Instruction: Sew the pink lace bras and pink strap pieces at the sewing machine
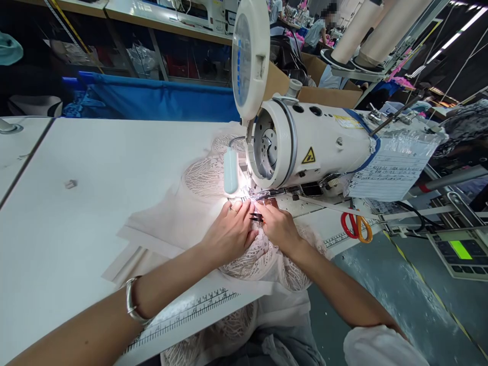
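Pale pink lace fabric (206,175) with plain sheer panels lies under the sewing machine (316,140) and hangs over the table's front edge. My left hand (232,229) presses the fabric just before the lit needle area, its fingers bent and close together, a ring on one. Close on the other side, my right hand (280,226) is closed at the fabric's edge. From its grip a small dark two-pronged tool (256,217) points left; I cannot tell whether it is tweezers or thread snips. Fingertips partly hide the stitching spot.
A pale blue lamp (230,170) lights the needle area. Red-and-orange-handled scissors (356,226) hang at the right edge. Ruler markings (190,310) run along the white table (114,168). A control panel (459,251) stands right; a person (315,33) sits far behind.
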A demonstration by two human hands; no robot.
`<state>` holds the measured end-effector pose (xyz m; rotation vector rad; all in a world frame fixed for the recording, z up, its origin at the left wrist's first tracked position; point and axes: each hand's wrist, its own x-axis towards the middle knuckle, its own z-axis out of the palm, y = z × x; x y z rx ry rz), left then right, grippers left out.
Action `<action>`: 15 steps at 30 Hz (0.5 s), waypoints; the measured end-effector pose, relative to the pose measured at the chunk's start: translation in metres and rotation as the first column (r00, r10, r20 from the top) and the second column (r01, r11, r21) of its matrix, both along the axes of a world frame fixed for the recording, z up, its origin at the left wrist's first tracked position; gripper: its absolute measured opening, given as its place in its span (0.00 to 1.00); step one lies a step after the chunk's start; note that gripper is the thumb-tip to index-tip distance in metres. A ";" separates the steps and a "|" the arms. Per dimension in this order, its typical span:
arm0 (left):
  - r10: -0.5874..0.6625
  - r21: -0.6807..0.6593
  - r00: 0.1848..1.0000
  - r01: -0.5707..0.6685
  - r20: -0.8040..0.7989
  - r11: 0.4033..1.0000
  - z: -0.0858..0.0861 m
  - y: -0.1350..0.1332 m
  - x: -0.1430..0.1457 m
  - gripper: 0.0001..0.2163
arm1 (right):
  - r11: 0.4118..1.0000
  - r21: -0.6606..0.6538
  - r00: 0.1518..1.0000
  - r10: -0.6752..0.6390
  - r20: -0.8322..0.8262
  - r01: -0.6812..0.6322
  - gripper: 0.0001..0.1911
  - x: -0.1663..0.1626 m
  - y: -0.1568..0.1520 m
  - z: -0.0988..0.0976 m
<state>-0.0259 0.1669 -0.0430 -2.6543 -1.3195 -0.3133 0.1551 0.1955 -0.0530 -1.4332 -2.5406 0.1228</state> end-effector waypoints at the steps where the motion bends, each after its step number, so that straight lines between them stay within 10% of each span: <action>1: 0.000 0.005 1.000 0.000 -0.004 1.000 0.000 0.000 0.000 0.27 | 1.000 -0.004 1.000 -0.001 0.006 0.001 0.25 0.000 0.000 0.000; 15: -0.140 0.069 0.981 0.150 -0.133 0.986 0.002 -0.006 0.001 0.17 | 0.997 -0.065 0.985 -0.051 -0.164 0.041 0.12 0.008 0.004 0.001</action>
